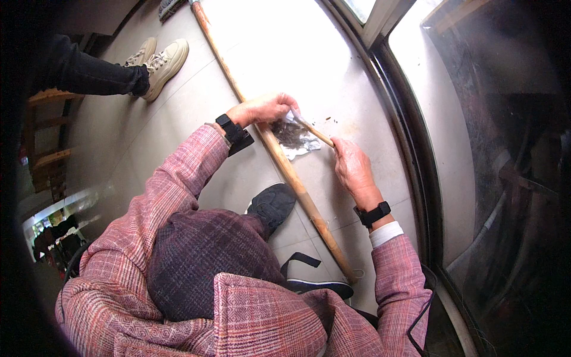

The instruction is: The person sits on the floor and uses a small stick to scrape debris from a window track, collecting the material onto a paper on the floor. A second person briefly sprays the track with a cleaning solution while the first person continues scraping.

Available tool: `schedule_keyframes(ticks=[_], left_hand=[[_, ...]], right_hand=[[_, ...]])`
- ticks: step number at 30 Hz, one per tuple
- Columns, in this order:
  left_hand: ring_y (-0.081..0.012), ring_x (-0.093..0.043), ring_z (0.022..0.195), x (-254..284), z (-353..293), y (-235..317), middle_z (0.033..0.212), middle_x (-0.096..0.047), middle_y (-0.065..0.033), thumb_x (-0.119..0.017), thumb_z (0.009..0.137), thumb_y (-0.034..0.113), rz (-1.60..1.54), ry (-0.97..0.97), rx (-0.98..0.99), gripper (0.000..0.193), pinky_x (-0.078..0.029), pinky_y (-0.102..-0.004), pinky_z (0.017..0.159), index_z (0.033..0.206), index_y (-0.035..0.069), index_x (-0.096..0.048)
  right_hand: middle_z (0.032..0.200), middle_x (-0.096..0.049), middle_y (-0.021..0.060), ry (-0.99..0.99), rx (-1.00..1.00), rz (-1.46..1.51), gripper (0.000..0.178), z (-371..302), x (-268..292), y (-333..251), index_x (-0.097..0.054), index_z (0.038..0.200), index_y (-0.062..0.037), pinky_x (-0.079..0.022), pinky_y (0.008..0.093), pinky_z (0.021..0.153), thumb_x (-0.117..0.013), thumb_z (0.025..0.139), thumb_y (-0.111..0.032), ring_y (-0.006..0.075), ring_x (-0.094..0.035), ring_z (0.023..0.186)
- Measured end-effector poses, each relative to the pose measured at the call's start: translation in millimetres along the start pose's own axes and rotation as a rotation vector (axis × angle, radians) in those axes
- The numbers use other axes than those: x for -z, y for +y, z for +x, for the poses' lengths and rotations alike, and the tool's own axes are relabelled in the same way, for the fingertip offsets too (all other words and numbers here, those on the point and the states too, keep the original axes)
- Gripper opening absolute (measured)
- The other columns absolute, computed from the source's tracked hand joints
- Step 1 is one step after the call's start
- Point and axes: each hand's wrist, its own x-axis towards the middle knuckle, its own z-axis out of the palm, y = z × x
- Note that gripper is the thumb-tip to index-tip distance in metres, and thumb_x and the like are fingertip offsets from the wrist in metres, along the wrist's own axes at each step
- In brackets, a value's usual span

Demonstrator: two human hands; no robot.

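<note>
At the far left another person's legs in dark trousers and cream sneakers (159, 62) stand on the tiled floor (137, 149), apart from the work. A long wooden pole (284, 163) lies slantwise across the floor, from the top of the picture down toward the person's dark shoe (272, 204) and past it.

The left hand (262, 109), with a black band at the wrist, is curled shut over the pole and over the upper edge of a crumpled sheet of foil (297, 141), pinning both in place. The foil lies on the floor just right of the pole, touching it, and carries a dark crumbly heap (289, 133); what the stuff is cannot be told. A few dark specks lie on the tile beyond it.

The right hand (352, 166) is closed around the lower end of a thin pale stick (310, 130), whose far end reaches up under the fingers of the left hand, across the top of the foil. So the foil sits between the two hands, touching the left and just beside the right.

The step in hand looks like scraping or gathering the dark stuff on the foil with the stick. The move seems to call for a steady hold from the left hand, so the light foil does not slide or tear, and short, gentle strokes from the right.
</note>
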Motion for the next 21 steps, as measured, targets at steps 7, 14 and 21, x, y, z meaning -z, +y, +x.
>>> schedule_keyframes(ticks=[7,14,21], left_hand=[[-0.0035,-0.043,0.057,-1.1,-4.5,12.6,0.066,-0.051,0.0073,-0.040,0.088,-0.001,0.054,0.022,0.078,0.031,-0.038,-0.0189,0.051,0.099,0.003,-0.068],[-0.0037,-0.043,0.058,0.1,1.4,1.1,0.067,-0.052,0.0063,-0.039,0.087,-0.001,0.032,0.026,0.046,0.032,-0.039,-0.0192,0.052,0.099,0.004,-0.069],[-0.0064,-0.050,0.061,4.2,1.0,1.3,0.071,-0.057,0.0043,-0.040,0.086,-0.001,0.019,-0.005,0.086,0.033,-0.044,-0.0216,0.055,0.103,0.003,-0.068]], right_hand=[[0.086,-0.064,0.0193,-0.033,-0.101,0.089,0.020,-0.6,11.3,-6.3,-0.061,0.110,-0.0043,-0.050,0.0448,0.072,-0.049,0.094,-0.008,0.0381,-0.064,0.082],[0.093,-0.065,0.0164,0.039,-0.071,0.057,0.019,-3.1,10.6,-3.9,-0.062,0.109,-0.0068,-0.052,0.0442,0.077,-0.052,0.094,-0.011,0.0352,-0.063,0.088],[0.088,-0.061,0.0106,0.146,0.001,-0.177,0.016,4.1,3.3,-7.6,-0.065,0.105,-0.0087,-0.050,0.0411,0.078,-0.061,0.089,-0.011,0.0299,-0.059,0.087]])
